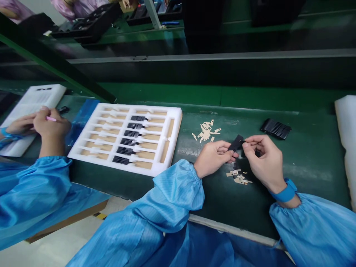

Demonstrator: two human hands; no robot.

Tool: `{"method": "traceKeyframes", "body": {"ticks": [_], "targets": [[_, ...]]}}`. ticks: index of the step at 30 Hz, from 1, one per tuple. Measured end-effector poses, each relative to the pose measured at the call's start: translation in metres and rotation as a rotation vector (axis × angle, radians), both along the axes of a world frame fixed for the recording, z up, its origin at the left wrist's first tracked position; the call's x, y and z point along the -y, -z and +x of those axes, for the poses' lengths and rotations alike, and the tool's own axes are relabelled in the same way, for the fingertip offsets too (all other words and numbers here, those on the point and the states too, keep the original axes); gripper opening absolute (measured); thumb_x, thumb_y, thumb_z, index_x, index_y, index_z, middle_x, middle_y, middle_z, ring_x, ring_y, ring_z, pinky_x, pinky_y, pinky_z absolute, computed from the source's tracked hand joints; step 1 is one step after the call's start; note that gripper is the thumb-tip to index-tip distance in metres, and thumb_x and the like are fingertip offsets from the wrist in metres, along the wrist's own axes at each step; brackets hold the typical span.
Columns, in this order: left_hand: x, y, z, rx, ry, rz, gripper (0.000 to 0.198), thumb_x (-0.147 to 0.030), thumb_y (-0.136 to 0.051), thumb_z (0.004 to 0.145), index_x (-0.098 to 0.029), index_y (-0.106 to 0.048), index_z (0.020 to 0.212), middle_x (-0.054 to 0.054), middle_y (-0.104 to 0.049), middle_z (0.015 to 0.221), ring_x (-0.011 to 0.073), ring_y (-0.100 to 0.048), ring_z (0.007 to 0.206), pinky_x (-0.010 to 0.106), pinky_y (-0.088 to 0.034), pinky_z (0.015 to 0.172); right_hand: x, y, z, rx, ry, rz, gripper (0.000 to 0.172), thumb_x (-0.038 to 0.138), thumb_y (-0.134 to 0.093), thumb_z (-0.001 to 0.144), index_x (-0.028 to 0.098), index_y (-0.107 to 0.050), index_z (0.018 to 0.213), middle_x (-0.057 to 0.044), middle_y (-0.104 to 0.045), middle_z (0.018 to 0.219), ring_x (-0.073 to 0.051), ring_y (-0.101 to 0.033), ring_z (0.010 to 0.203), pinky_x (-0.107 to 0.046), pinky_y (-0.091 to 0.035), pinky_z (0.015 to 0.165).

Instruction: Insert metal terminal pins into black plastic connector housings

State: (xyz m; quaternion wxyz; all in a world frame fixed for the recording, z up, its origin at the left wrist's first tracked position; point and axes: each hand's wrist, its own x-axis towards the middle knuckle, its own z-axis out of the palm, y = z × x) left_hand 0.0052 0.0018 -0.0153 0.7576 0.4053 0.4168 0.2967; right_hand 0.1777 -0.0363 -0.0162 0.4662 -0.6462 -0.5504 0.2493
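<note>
A small black rectangular plastic part [236, 144] is held between the thumb and fingers of my left hand [211, 157]. Close against its right end, my right hand [264, 157] has thumb and forefinger pinched together; whatever they grip is too small to make out, and a dark bit shows beneath the fingers. Just below both hands lies a small group of flat pale metal pieces [241, 180]. A larger scattered pile of similar metal pieces [206, 130] is beyond my left hand. Several black slotted parts [276, 128] sit side by side behind my right hand.
Left of my hands, a white foam tray [178, 128] holds several black comb-like parts [126, 151] in its middle column. Farther left, a co-worker's hands [51, 124] work with a pink tool over another white foam block [52, 92]. White foam [347, 129] stands at the right edge.
</note>
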Motion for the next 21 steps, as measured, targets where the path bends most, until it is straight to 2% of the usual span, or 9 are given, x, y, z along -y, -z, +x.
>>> {"method": "traceKeyframes", "body": {"ticks": [5, 11, 21], "targets": [[0.0001, -0.0024, 0.0003, -0.018, 0.013, 0.001, 0.01, -0.007, -0.069, 0.084, -0.009, -0.069, 0.094, 0.008, -0.076, 0.085, 0.0105, -0.07, 0.072, 0.021, -0.058, 0.072, 0.0002, -0.0024, -0.0017, 0.023, -0.018, -0.012, 0.011, 0.031, -0.07, 0.088, 0.021, -0.065, 0.089, -0.001, -0.067, 0.078, -0.014, -0.061, 0.063, -0.028, -0.05, 0.058], [0.0, -0.0032, -0.0005, -0.045, 0.046, 0.017, 0.008, -0.007, -0.067, 0.086, -0.008, -0.069, 0.095, 0.008, -0.075, 0.084, 0.011, -0.071, 0.073, 0.022, -0.059, 0.073, 0.0004, -0.0016, -0.0028, 0.068, -0.018, 0.02, 0.011, 0.031, -0.069, 0.09, 0.02, -0.066, 0.088, -0.001, -0.068, 0.076, -0.014, -0.061, 0.061, -0.028, -0.05, 0.058], [0.0002, 0.0045, -0.0023, -0.043, 0.092, 0.078, 0.008, -0.014, -0.069, 0.088, -0.009, -0.069, 0.095, 0.007, -0.074, 0.083, 0.0106, -0.07, 0.074, 0.02, -0.059, 0.072, 0.0004, 0.0007, -0.0051, 0.08, 0.009, 0.013, 0.016, 0.035, -0.069, 0.09, 0.02, -0.067, 0.087, -0.001, -0.068, 0.075, -0.014, -0.061, 0.06, -0.027, -0.05, 0.058]]}}
